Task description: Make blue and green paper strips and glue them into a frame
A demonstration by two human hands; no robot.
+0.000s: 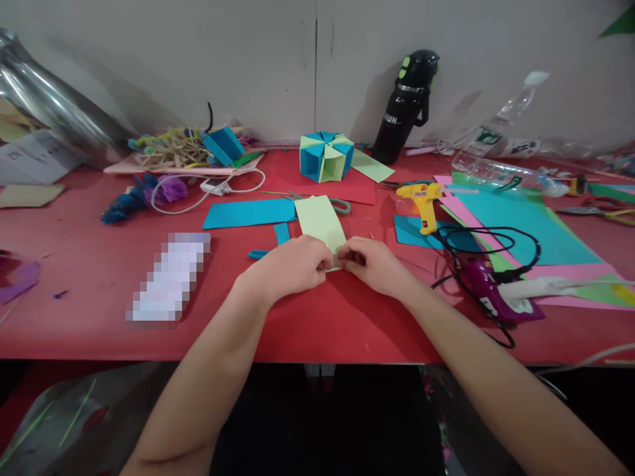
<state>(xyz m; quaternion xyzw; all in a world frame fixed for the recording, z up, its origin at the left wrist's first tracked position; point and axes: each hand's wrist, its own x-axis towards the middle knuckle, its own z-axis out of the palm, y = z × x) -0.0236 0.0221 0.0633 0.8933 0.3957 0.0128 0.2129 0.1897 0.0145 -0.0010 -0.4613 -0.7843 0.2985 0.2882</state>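
A pale green paper strip point(321, 221) lies lengthwise on the red table, its near end between my two hands. My left hand point(301, 264) is closed at the left corner of that end, fingers curled on the paper. On the opposite corner, my right hand point(370, 264) pinches the edge; the fingertips partly cover it. A blue paper strip point(251, 214) lies just left of the green one, with smaller blue folded pieces point(282, 234) beside my left hand. Behind the strip stands a blue and green folded-paper ring point(326, 158). Scissors point(341, 206) lie partly under the green strip.
At right are a yellow glue gun point(421, 201), a purple power strip point(501, 294) with black cable, and stacked coloured paper point(540, 231). A black bottle point(404, 109) leans on the wall. A blurred-out phone-like object point(171, 277) lies left, a craft-filled tray point(173, 168) behind it.
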